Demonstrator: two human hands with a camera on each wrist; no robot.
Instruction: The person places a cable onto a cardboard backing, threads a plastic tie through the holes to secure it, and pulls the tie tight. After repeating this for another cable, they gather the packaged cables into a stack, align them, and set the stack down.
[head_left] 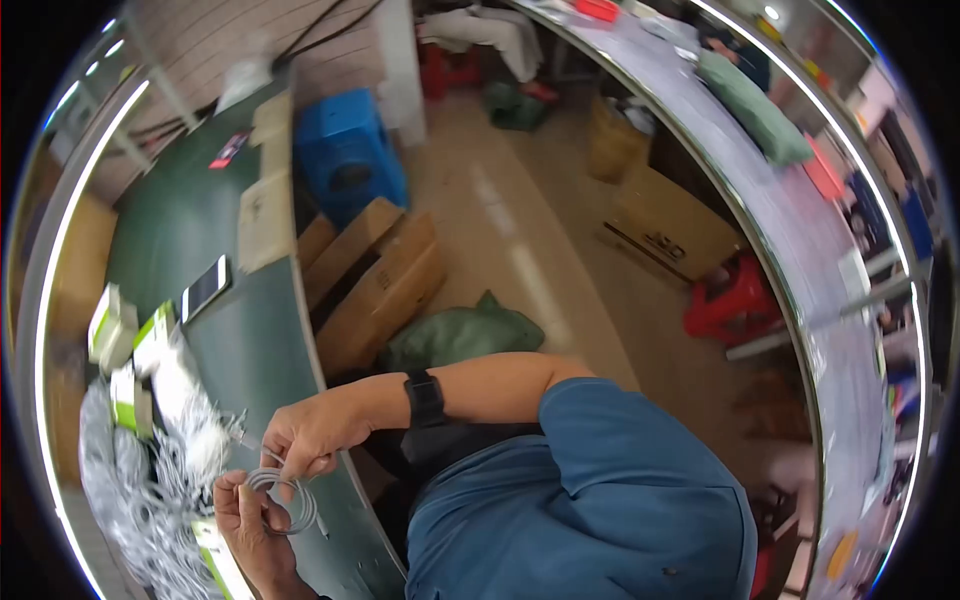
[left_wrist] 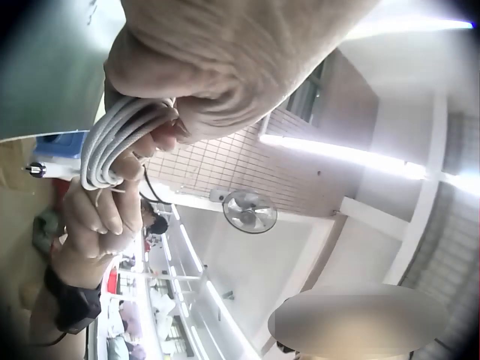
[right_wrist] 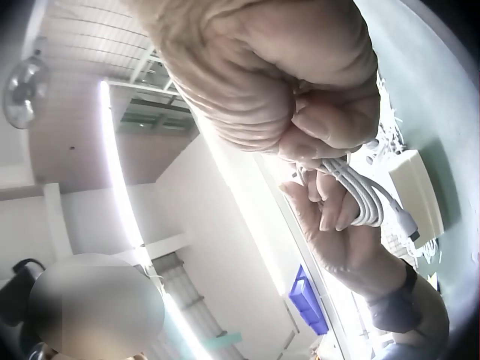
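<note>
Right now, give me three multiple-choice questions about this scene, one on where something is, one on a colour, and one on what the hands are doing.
1. Where does the phone lie?
A. on the green table
B. on the floor
C. on the blue stool

2. What colour is the coiled cable?
A. black
B. white
C. red

3. How is the coiled cable held?
A. lying loose on the table
B. by one hand only
C. by the left hand and the right hand together

Answers: 1 A, the phone rests on the green tabletop; 2 B, the loops are white in every view; 3 C, both hands' fingers grip the coil.
</note>
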